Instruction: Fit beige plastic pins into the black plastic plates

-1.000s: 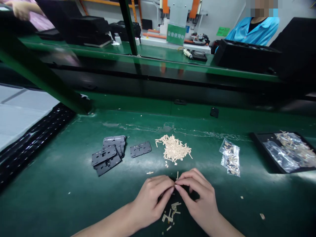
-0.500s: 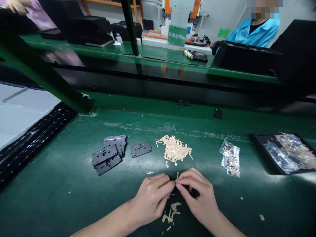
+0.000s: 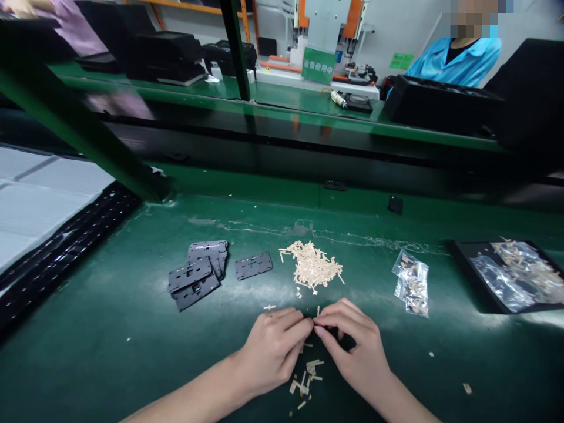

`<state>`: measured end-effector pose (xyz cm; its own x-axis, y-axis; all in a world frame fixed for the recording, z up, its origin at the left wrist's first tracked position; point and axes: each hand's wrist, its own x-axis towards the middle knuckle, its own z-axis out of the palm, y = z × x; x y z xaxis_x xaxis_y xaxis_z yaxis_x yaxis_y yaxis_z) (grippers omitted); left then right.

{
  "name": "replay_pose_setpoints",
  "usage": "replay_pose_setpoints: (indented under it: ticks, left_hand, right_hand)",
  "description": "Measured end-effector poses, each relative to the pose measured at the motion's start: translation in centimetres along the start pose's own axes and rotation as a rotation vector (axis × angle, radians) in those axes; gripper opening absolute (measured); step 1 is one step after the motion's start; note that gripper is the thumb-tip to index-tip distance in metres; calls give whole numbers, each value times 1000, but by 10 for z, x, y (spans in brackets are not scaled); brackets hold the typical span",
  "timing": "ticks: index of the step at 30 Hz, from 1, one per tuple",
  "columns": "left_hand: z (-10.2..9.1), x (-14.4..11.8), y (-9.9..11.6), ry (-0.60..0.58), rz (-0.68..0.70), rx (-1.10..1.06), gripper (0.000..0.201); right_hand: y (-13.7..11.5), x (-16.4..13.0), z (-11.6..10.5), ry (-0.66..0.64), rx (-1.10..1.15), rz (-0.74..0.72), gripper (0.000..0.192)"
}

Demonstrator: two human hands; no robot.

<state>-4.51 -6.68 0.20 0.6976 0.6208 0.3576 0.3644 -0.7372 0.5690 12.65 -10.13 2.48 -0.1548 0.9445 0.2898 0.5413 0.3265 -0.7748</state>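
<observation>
My left hand [image 3: 277, 343] and my right hand [image 3: 352, 341] meet fingertip to fingertip over the green bench, both closed in a pinch. A thin pale strip [image 3: 318, 311] shows just above the right fingertips; whether it is held or lies behind them I cannot tell. What sits between the fingertips is too small and hidden to make out. Beyond the hands lies a heap of small beige strips [image 3: 314, 267]. Closer to me, below the fingers, several loose pale pieces [image 3: 305, 385] are scattered. One more beige piece [image 3: 269, 307] rests just above my left hand.
Several dark flat plates [image 3: 198, 276] overlap at the left, beside a single plate [image 3: 254, 266]. Clear bags of small parts [image 3: 412, 284] lie at the right, near a black tray [image 3: 478, 288] holding more bags. A green post [image 3: 106, 147] slants at left. A person in blue [image 3: 458, 59] is across the bench.
The view has shifted very slightly. Both hands stay pinched together in nearly the same place, and the heap and plates look unchanged.
</observation>
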Motion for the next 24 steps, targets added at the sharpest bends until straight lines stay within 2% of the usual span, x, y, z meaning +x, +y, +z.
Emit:
replay_pose_setpoints:
  ticks: [7, 9, 12, 15, 17, 20, 24]
  left_hand:
    - [4, -3, -3, -12, 40, 15, 22]
    - [3, -3, -1, -15, 13, -38, 23]
    - [-3, 0, 4, -28, -173, -257, 23]
    - [-10, 5, 7, -55, -393, -485, 24]
    - [-11, 7, 8, -59, -448, -555, 24]
    - [-9, 7, 8, -45, -430, -542, 23]
    - [-3, 2, 7, -3, -324, -424, 21]
  right_hand:
    - [-3, -1, 3, -7, -29, -4, 14]
    - [-3, 1, 2, -2, -49, -4, 15]
    - [2, 3, -3, 47, -125, -1, 14]
    - [11, 4, -10, 151, -277, -18, 14]
    - [13, 5, -12, 207, -357, -72, 19]
    - [8, 3, -9, 242, -352, -205, 23]
    - [0, -4, 1, 203, -326, -305, 18]
